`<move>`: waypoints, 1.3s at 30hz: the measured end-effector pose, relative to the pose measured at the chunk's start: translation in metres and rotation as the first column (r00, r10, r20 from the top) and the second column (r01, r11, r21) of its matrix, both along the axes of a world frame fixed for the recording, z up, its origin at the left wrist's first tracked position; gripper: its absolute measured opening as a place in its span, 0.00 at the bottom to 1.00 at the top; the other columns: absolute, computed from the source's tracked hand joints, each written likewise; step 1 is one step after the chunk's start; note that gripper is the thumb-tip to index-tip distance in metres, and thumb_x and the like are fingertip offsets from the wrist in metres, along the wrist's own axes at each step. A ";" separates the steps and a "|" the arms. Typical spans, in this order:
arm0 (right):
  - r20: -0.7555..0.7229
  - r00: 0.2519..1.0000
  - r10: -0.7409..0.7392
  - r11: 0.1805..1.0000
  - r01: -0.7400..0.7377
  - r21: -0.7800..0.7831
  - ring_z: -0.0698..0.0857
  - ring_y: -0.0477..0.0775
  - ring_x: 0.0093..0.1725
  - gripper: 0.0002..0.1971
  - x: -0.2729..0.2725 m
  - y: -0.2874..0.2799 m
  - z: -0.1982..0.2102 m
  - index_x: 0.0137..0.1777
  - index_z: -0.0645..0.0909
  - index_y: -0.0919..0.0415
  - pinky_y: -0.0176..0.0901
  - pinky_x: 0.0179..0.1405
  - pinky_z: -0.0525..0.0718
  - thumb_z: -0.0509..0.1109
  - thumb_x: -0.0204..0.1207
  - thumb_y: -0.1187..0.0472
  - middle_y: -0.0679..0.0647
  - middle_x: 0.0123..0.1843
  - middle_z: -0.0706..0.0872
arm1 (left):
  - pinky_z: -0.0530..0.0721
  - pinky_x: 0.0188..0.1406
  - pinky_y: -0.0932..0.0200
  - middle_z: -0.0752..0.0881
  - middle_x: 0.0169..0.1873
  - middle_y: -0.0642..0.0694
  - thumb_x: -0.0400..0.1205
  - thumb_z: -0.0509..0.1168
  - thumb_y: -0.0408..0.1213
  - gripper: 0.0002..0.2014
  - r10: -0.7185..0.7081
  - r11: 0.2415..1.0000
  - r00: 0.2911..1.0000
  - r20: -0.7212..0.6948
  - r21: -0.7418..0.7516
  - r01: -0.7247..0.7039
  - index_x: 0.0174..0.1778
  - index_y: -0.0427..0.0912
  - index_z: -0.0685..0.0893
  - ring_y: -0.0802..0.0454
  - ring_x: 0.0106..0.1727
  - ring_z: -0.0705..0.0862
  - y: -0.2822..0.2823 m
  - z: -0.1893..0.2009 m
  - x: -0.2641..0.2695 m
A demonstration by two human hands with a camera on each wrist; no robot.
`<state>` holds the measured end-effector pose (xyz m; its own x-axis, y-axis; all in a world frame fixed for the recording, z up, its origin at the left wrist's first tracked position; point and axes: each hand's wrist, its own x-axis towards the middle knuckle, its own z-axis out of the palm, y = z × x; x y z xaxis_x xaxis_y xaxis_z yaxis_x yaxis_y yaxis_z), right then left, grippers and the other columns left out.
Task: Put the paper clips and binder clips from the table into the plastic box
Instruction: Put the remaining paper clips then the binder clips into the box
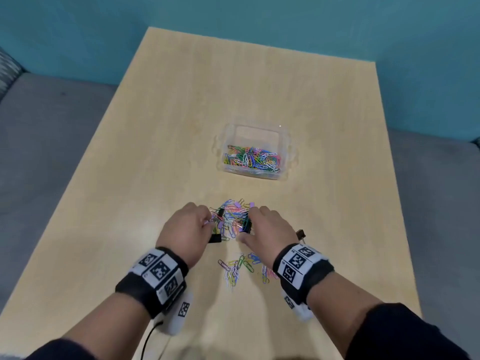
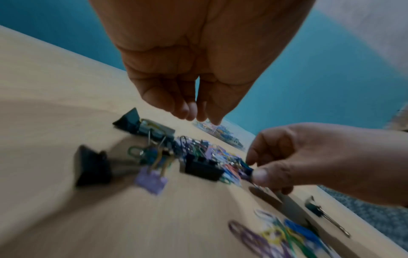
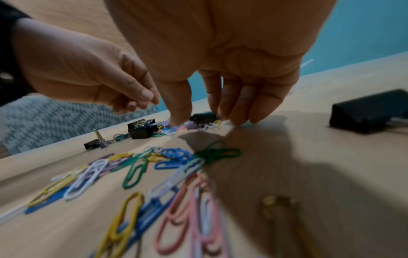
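Both my hands at the clip pile [image 1: 233, 216] – left hand [image 1: 187, 227] curled above it, holding nothing, right hand [image 1: 267, 227] pinching clips. Gathering step; next, a lift to the half-filled box [image 1: 255, 131] just beyond

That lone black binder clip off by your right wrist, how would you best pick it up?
Probably by its wire handles. The lone binder clip lies apart from the main heap on bare table, handles flat and pointing away from its black body. Pinch them from above, on the handle side; the body's sloped faces could slip.
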<state>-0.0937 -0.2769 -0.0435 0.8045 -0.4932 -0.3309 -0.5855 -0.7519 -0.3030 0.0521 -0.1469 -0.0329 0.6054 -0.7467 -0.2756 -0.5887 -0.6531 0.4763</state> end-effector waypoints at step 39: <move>0.041 0.999 -0.034 0.998 0.036 -0.052 0.76 0.60 0.50 0.09 -0.010 -0.003 0.011 0.57 0.74 0.58 0.48 0.39 0.72 0.59 0.80 0.59 0.55 0.50 0.78 | 0.74 0.24 0.58 0.85 0.30 0.48 0.76 0.66 0.44 0.09 0.245 0.959 0.906 -0.345 -0.052 -0.279 0.41 0.43 0.74 0.49 0.29 0.81 0.031 0.017 -0.038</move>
